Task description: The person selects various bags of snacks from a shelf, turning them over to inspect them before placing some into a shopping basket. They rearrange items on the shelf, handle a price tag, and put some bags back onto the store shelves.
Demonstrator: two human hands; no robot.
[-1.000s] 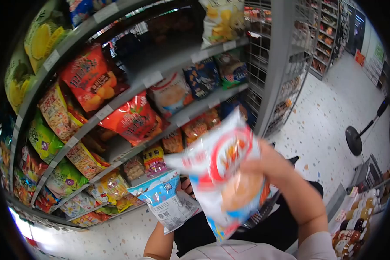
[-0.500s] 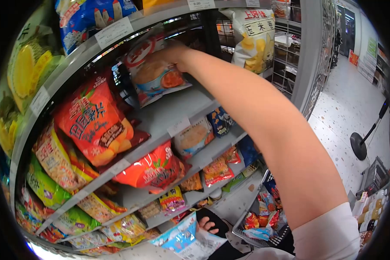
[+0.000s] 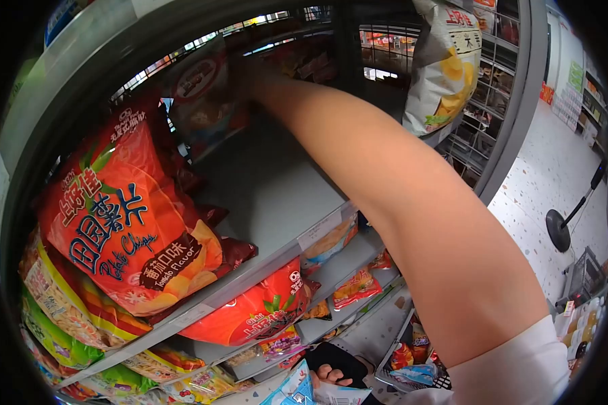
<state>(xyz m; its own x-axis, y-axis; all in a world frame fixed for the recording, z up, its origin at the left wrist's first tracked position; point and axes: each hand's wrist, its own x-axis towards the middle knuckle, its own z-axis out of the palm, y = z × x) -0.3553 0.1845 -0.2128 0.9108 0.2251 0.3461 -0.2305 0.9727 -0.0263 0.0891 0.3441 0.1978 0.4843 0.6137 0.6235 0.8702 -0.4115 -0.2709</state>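
Observation:
My right arm reaches deep into the upper shelf (image 3: 270, 182), and my right hand (image 3: 257, 84) is in dark shadow there. It is against the right edge of an upright snack bag (image 3: 206, 101) with a white oval label. The fingers are too dark to make out. At the bottom, my left hand (image 3: 331, 375) has its fingers curled at the edge of a blue and white snack bag (image 3: 292, 388), which it holds. A red bag of tomato potato chips (image 3: 128, 216) leans at the front left of the upper shelf.
A white and yellow snack bag (image 3: 446, 67) hangs by the wire rack at right. Lower shelves carry another red chip bag (image 3: 253, 314) and several colourful packets. A shopping basket (image 3: 412, 361) with snacks is on the floor. A black round stand base (image 3: 558, 230) is in the aisle.
My right hand and the bag beside it have gone deeper into the shelf. My view has moved closer to the shelf. The left hand still holds its blue and white bag.

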